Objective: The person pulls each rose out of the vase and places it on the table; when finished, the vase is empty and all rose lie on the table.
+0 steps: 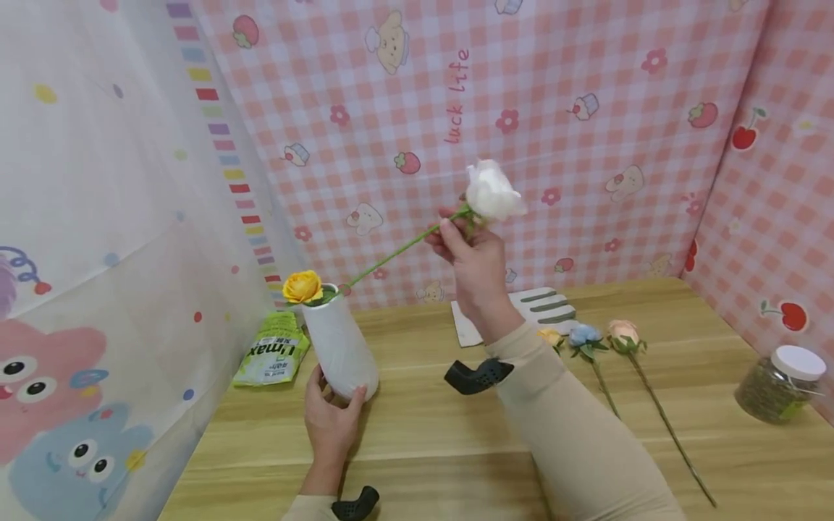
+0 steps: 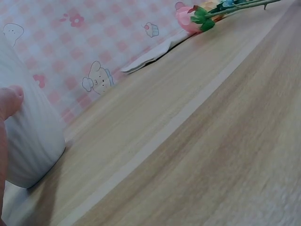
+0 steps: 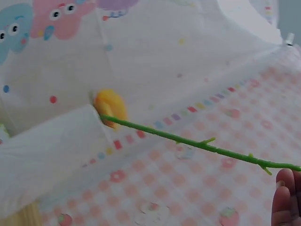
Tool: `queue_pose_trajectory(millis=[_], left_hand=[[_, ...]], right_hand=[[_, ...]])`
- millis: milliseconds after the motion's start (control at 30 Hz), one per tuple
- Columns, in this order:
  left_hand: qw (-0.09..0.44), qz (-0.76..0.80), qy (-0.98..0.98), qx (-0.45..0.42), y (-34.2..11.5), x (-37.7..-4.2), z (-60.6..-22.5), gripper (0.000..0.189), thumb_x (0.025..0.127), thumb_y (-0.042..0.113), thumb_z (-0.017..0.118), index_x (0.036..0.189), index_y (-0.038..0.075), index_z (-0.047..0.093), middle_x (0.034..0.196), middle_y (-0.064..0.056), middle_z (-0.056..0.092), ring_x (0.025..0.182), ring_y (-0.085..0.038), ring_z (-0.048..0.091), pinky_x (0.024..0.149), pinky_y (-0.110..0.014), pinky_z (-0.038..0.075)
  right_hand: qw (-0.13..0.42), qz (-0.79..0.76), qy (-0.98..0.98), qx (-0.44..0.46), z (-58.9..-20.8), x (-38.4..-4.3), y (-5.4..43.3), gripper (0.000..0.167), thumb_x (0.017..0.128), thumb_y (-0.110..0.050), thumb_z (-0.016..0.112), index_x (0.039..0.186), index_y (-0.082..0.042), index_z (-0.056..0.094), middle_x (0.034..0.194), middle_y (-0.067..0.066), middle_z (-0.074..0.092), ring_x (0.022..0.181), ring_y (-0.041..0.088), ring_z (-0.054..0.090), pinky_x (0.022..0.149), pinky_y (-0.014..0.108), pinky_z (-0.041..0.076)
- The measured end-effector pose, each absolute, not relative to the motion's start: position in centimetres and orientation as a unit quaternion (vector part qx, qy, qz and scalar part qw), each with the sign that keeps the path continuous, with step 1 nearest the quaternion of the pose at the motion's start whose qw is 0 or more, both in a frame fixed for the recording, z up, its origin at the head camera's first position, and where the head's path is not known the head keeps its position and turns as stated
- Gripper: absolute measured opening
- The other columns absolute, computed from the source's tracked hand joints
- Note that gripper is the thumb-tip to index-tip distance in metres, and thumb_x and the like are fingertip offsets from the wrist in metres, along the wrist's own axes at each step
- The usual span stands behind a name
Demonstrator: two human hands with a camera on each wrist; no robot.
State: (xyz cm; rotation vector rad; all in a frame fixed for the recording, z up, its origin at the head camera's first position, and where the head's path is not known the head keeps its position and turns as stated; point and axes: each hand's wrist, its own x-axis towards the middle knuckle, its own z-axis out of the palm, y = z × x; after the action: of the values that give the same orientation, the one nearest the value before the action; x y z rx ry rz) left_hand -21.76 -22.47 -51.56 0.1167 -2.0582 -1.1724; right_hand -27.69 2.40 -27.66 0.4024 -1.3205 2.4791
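My left hand (image 1: 334, 420) grips a white vase (image 1: 342, 347) low near its base, thumb in front; the vase leans to the left. A yellow rose (image 1: 302, 287) stands in the vase, its bloom at the rim. With thumb and fingers my right hand (image 1: 472, 260) pinches the stem of a white rose (image 1: 493, 191) just below the bloom. The green stem (image 3: 207, 147) slants down to the vase mouth, where its lower end overlaps the rim. In the left wrist view, the vase (image 2: 30, 132) shows beside my thumb.
Right of my forearm lie a blue rose (image 1: 585, 335) and a peach rose (image 1: 624, 334). A pink rose (image 2: 189, 19) shows in the left wrist view. Behind my right wrist is a striped white item (image 1: 544, 307). A green packet (image 1: 274, 351) lies left, a white-lidded jar (image 1: 778, 383) stands right.
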Motion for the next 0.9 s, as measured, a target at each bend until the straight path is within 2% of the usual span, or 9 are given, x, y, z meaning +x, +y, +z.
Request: queue_pose_trajectory(millis=[167,333,433,633,700,800,900], left_hand=[[0.374,-0.455,-0.807,0.044,-22.1,-22.0,-51.5,0.082,0.073,0.025,0.085,0.139,0.002,0.042,0.127,-0.018,0.053,0.114,-0.029,0.054,0.085,-0.045,0.052],[0.372,-0.459,-0.806,0.045,-22.3,-22.0,-51.5,0.084,0.072,0.025,0.086,0.140,0.003,0.041,0.126,-0.018,0.053,0.114,-0.028,0.053,0.085,-0.047,0.052],[0.370,-0.460,-0.806,0.047,-22.5,-21.9,-51.6,0.085,0.071,0.025,0.087,0.140,0.003,0.041,0.126,-0.018,0.053,0.114,-0.028,0.053,0.085,-0.047,0.052],[0.373,-0.462,-0.803,0.050,-22.7,-21.8,-51.8,0.086,0.070,0.022,0.087,0.140,0.001,0.041,0.126,-0.018,0.053,0.113,-0.029,0.053,0.085,-0.046,0.051],[0.375,-0.461,-0.803,0.049,-22.6,-21.8,-51.8,0.085,0.070,0.022,0.087,0.139,0.001,0.042,0.125,-0.019,0.053,0.113,-0.029,0.053,0.085,-0.045,0.051],[0.377,-0.457,-0.805,0.048,-22.4,-21.7,-51.8,0.084,0.070,0.021,0.087,0.138,0.000,0.042,0.125,-0.020,0.054,0.113,-0.029,0.054,0.084,-0.044,0.052],[0.378,-0.452,-0.807,0.051,-22.3,-21.7,-51.7,0.084,0.070,0.020,0.087,0.138,-0.001,0.043,0.125,-0.020,0.054,0.113,-0.030,0.054,0.084,-0.045,0.052]], right_hand=[[0.151,0.888,-0.422,0.102,-28.8,-26.5,8.5,0.019,0.093,-0.010,0.062,0.110,-0.003,0.068,0.087,0.006,0.068,0.076,0.015,0.065,0.071,0.023,0.055],[0.118,0.874,-0.469,0.042,-32.6,-24.8,12.6,0.018,0.094,-0.013,0.061,0.110,-0.006,0.067,0.087,0.003,0.066,0.076,0.012,0.063,0.067,0.021,0.053],[0.084,0.854,-0.513,-0.007,-35.7,-24.0,13.9,0.019,0.095,-0.015,0.061,0.112,-0.008,0.066,0.088,0.000,0.066,0.075,0.010,0.062,0.065,0.020,0.053],[0.021,0.792,-0.608,-0.049,-40.4,-23.5,13.9,0.035,0.097,-0.019,0.059,0.126,0.001,0.055,0.088,-0.004,0.066,0.074,0.007,0.060,0.061,0.020,0.050],[0.006,0.771,-0.635,-0.047,-41.2,-23.6,13.4,0.035,0.097,-0.021,0.060,0.123,0.002,0.053,0.086,-0.004,0.067,0.073,0.008,0.059,0.061,0.022,0.050],[-0.009,0.751,-0.659,-0.041,-42.2,-23.6,12.6,0.026,0.096,-0.021,0.061,0.110,-0.002,0.049,0.082,-0.002,0.068,0.069,0.009,0.059,0.059,0.025,0.049],[-0.015,0.732,-0.680,-0.031,-42.9,-23.7,11.6,0.019,0.095,-0.015,0.062,0.100,-0.004,0.047,0.079,-0.001,0.068,0.066,0.011,0.057,0.056,0.025,0.047]])
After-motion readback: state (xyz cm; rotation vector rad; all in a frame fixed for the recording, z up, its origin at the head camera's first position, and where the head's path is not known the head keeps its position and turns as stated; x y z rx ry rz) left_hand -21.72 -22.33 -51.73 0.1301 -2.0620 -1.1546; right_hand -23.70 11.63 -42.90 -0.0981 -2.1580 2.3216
